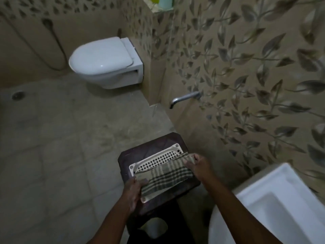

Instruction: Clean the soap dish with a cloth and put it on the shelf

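Nearest the camera, the left hand [134, 190] closes its grip on the near corner of the checked cloth [165, 177], thumb on top, and seems to steady the near end of the soap dish [154, 160] beneath it. The right hand [197, 167] pinches the cloth's far right edge between fingers and thumb, holding it stretched across the dish. The dish, a pale plastic tray with a grid of drain holes, lies flat on a dark stool [140, 152] that serves as the worktop; the cloth covers its near half, and the far half with a rounded corner shows bare.

The dish looks light and stiff, likely slick if wet, and its thin grid may flex or crack under hard pressing. A hold on the solid rim at the two short ends seems safer than fingers through the holes. The cloth is soft and limp and will bunch unless kept taut.

To the right stands a white basin [281, 199]. Farther off a tap [184, 98] juts from the leaf-patterned wall, and a toilet [105, 62] hangs beyond. At the top edge a wall niche [162, 9] holds bottles, possibly the shelf intended.
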